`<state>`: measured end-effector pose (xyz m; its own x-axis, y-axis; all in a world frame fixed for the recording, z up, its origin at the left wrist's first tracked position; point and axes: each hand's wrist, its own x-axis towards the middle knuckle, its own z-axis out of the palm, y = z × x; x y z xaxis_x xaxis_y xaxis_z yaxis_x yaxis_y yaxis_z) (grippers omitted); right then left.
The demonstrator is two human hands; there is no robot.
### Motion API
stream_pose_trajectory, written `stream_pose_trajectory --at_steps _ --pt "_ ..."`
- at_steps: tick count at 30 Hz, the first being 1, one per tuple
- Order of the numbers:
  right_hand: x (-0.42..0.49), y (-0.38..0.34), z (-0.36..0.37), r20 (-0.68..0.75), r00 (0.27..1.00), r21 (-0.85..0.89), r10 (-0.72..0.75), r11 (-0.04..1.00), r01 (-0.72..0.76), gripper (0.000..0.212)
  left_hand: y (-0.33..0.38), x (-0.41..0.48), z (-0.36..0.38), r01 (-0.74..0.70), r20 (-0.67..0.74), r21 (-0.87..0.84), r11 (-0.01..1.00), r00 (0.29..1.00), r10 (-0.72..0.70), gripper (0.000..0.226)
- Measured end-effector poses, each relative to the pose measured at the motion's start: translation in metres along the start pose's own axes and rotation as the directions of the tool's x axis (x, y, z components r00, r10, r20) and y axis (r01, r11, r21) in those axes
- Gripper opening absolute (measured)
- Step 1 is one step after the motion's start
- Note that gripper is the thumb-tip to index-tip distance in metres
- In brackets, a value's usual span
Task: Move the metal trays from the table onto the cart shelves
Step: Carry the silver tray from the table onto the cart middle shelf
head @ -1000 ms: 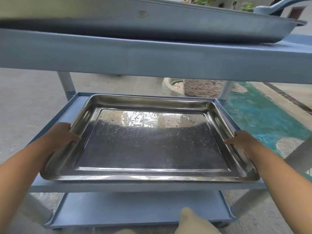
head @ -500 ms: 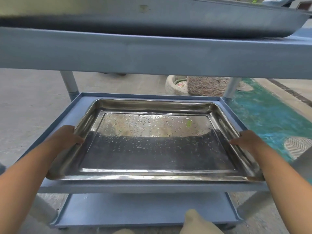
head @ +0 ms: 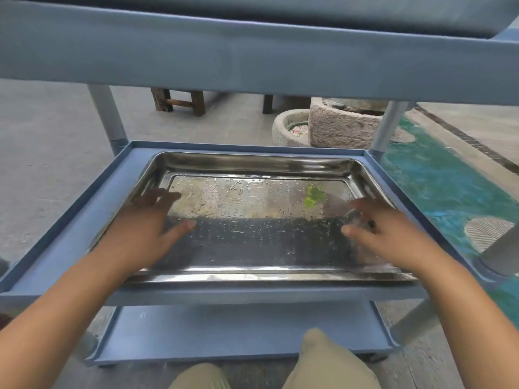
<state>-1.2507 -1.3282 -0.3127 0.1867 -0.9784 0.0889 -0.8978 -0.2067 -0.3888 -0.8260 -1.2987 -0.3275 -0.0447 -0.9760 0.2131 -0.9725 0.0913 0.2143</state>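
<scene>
A wet, shiny metal tray [head: 252, 167] lies flat on the middle shelf [head: 84, 220] of a blue cart. A small green scrap [head: 313, 196] lies in the tray toward its far right. My left hand [head: 146, 226] hovers over the tray's left side with fingers spread, holding nothing. My right hand [head: 384, 231] is over the tray's right side, fingers apart and blurred. Both hands are off the rim. The cart's top shelf [head: 252, 57] spans the upper view; what lies on it is cut off.
The cart's bottom shelf [head: 224, 332] shows below, bare. Grey cart posts [head: 108, 116] stand at the far corners. Behind the cart are stone troughs [head: 337, 127], a wooden stool [head: 179, 101] and a teal floor patch [head: 438, 186]. My knees [head: 323, 360] are at the bottom edge.
The tray has slid farther in and settled on the middle shelf. Both hands have let go of its side rims and moved inward over it with fingers spread.
</scene>
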Motion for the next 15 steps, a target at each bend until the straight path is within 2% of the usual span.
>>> stream_pose_trajectory --at_steps 3,7,9,12,15 --pt "-0.026 -0.024 0.01 0.095 0.991 -0.045 -0.095 0.994 0.1 0.073 0.018 -0.022 -0.006 -0.125 0.069 -0.069 0.99 0.989 0.13 0.081" --pt "-0.047 -0.031 0.021 0.166 0.979 -0.187 -0.116 0.971 0.146 0.093 0.014 -0.035 -0.001 -0.225 0.375 -0.013 0.974 0.902 0.213 0.096" --pt "-0.052 -0.025 0.024 0.182 0.978 -0.203 -0.097 0.97 0.134 0.095 0.01 -0.036 0.006 -0.254 0.462 0.048 0.966 0.863 0.204 0.101" --pt "-0.058 -0.018 0.033 0.204 0.977 -0.268 -0.062 0.956 0.117 0.101 0.007 -0.037 0.018 -0.259 0.394 0.094 0.961 0.896 0.203 0.1" --pt "-0.057 -0.018 0.045 0.125 0.989 -0.313 -0.079 0.943 0.115 0.101 0.006 -0.038 0.024 -0.224 0.304 0.111 0.968 0.935 0.181 0.102"
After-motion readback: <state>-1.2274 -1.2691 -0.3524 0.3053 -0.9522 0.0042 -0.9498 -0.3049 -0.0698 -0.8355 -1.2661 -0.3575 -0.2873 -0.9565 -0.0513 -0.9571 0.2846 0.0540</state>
